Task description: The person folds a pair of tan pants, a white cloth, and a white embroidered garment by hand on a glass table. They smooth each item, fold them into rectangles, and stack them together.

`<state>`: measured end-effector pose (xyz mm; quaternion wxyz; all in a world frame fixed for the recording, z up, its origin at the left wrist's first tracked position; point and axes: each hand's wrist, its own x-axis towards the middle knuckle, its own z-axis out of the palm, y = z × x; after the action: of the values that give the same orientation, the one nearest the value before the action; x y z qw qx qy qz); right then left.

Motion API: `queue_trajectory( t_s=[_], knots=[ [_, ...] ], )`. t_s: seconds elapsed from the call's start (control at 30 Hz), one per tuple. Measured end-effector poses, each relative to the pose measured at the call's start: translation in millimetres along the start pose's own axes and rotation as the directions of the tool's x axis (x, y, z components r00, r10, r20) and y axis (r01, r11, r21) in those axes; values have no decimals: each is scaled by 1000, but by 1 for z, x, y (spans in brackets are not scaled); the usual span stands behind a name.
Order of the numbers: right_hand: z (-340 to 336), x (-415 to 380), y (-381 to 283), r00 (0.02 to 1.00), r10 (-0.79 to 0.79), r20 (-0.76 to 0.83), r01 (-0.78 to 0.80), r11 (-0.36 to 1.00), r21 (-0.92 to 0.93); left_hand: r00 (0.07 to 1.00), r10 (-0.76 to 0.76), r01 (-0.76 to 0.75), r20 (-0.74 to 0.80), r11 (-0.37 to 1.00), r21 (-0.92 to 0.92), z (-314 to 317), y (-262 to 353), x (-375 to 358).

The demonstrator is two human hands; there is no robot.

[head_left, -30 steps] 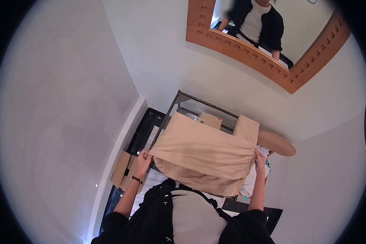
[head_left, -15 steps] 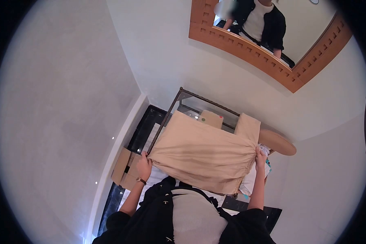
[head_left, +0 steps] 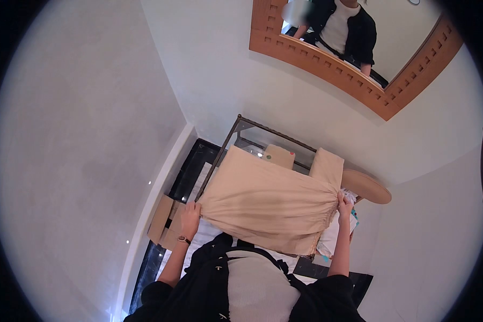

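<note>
A beige cloth (head_left: pixel 263 198) with gathered folds, perhaps a garment, spreads over a glass-topped table with a dark metal frame (head_left: pixel 276 129). My left hand (head_left: pixel 190 217) is closed on the cloth's left edge, beside the table frame. On the other side, my right hand (head_left: pixel 345 203) pinches the bunched right edge, where the creases draw together. Between the two hands the fabric is stretched out. A narrower part of it lies folded toward the back right corner. Its underside is hidden.
A tan card-like piece with colored dots (head_left: pixel 279 155) shows at the glass. Cardboard (head_left: pixel 160 219) stands at the left. A round brown seat or panel (head_left: pixel 367 187) and white papers or packets (head_left: pixel 328 241) are at the right. A wood-framed mirror (head_left: pixel 316 60) hangs above.
My left hand has shifted slightly, its fingers now lying more over the cloth's edge. My right hand keeps nearly the same place, and the cloth is almost unchanged.
</note>
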<state>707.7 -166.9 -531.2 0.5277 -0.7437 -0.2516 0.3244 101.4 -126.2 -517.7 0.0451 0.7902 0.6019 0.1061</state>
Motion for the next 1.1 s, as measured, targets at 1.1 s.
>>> queue_trajectory(
  t_s=[1.1],
  knots=[
    [0, -50, -39, 955, 294, 27, -256, 870, -421, 555, 802, -721, 219, 596, -354, 23, 135, 31]
  ],
)
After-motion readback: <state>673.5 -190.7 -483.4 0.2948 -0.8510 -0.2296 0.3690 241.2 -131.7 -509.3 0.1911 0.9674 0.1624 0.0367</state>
